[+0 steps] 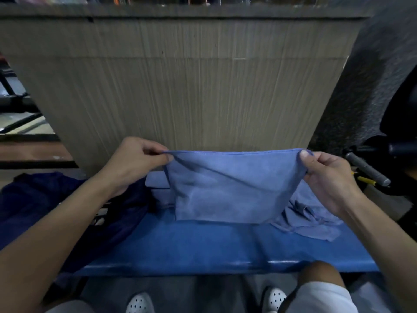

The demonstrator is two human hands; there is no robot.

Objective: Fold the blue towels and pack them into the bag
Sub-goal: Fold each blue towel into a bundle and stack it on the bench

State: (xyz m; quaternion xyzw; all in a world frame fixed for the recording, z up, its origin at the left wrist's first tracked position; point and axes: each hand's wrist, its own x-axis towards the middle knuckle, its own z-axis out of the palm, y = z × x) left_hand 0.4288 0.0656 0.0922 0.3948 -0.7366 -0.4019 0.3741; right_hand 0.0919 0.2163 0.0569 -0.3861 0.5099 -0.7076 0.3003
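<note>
Over glossy blue bench [203, 249], by ribbed grey wall [180, 86], pinches soft towel [225, 190] with left hand [135, 159], right hand [325, 177].

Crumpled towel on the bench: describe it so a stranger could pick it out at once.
Start at the long blue bench. At its right end, under the right hand, lies the crumpled towel. Unlike the stretched towel beside it, it sits in a heap, unheld.

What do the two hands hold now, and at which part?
Both hold one blue towel by its top corners: the left hand pinches the left corner, the right hand the right corner.
</note>
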